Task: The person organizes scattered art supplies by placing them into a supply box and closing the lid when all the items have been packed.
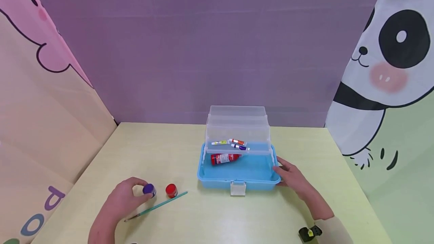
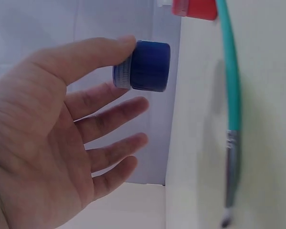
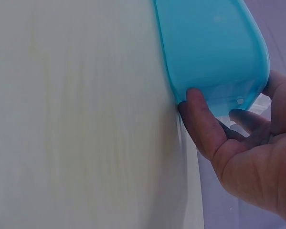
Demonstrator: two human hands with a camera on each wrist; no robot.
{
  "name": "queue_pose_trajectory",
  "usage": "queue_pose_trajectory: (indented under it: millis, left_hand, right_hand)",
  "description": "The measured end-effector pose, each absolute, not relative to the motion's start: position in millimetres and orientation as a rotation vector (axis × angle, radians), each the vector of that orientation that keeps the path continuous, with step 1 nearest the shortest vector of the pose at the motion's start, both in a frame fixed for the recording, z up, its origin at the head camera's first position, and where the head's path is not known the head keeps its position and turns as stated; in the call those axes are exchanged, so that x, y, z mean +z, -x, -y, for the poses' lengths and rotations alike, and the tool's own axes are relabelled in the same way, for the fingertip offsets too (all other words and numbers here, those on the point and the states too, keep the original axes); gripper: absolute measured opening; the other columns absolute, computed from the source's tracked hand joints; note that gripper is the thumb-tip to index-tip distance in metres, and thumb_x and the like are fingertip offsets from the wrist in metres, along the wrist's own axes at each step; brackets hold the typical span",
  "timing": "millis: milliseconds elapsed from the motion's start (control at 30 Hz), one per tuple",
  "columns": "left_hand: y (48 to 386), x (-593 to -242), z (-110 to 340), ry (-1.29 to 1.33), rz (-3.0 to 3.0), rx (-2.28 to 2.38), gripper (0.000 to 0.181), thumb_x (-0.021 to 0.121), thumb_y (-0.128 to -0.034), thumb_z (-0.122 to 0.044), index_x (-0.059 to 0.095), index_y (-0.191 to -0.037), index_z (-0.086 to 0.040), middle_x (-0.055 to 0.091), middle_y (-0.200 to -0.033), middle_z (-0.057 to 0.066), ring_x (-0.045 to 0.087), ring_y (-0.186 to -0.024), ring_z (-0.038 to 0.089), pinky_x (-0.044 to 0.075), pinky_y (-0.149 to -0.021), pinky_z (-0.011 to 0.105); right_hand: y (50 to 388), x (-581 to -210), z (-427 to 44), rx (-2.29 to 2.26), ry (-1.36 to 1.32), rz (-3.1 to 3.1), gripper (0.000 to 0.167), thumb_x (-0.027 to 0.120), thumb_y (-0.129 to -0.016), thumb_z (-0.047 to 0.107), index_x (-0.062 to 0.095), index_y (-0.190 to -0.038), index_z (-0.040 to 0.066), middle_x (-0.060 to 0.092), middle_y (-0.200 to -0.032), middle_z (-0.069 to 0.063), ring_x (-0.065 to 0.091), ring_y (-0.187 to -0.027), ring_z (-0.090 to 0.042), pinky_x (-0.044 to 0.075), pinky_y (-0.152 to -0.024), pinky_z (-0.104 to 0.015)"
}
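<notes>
Between thumb and forefinger, my left hand [image 1: 123,200] pinches a small paint jar [image 2: 150,66] with a blue-purple top; the other fingers are spread apart. A red paint jar [image 1: 171,190] stands to its right. Close to both jars lies a paintbrush [image 1: 162,204] with a teal handle. My right hand [image 1: 294,178] grips the right end of a light blue plastic box [image 1: 220,184], its fingertips against the wall in the right wrist view. The box's clear lid [image 1: 237,116] is raised. Inside lies a red bottle [image 1: 224,159].
Three small paint tubes [image 1: 239,142] show at the clear tray behind the red bottle. A clear latch [image 1: 238,188] hangs on the box's front. The pale tabletop [image 1: 156,150] meets a purple backdrop [image 1: 217,48] at the rear, with printed cloths at both sides.
</notes>
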State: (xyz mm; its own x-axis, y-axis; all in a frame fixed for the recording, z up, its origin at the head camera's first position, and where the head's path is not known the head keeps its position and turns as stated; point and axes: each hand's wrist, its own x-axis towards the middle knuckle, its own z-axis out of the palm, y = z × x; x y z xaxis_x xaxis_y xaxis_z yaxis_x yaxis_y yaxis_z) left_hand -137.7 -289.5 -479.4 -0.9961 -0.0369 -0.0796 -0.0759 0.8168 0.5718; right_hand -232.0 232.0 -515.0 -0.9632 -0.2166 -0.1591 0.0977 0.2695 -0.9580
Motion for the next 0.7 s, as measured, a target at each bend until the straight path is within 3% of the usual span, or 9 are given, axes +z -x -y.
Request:
queue_pose_trajectory:
  millis: [500, 700]
  left_hand:
    - [170.7, -446.7, 279.8, -0.127, -3.038, 0.913, 0.044, 0.077, -0.0811, -0.042, 0.067, -0.107, -0.007, 0.063, -0.114, 0.009, 0.053, -0.113, 0.036, 0.047, -0.084, 0.05]
    - [187.0, -430.8, 272.6, -0.218, -3.049, 0.924, 0.042, 0.076, -0.0819, -0.042, 0.067, -0.104, -0.008, 0.063, -0.114, 0.01, 0.053, -0.113, 0.035, 0.046, -0.088, 0.05]
  right_hand:
    - [232.0, -516.1, -232.4, -1.754, 0.103, -2.274, 0.06, 0.056, -0.1, 0.024, 0.031, -0.151, 0.004, 0.051, -0.13, -0.03, 0.062, -0.104, -0.037, 0.055, -0.08, -0.046]
    - [231.7, -514.7, -231.9, -1.751, 0.113, -2.281, 0.06, 0.055, -0.1, 0.025, 0.031, -0.151, 0.004, 0.051, -0.129, -0.03, 0.062, -0.105, -0.038, 0.055, -0.08, -0.046]
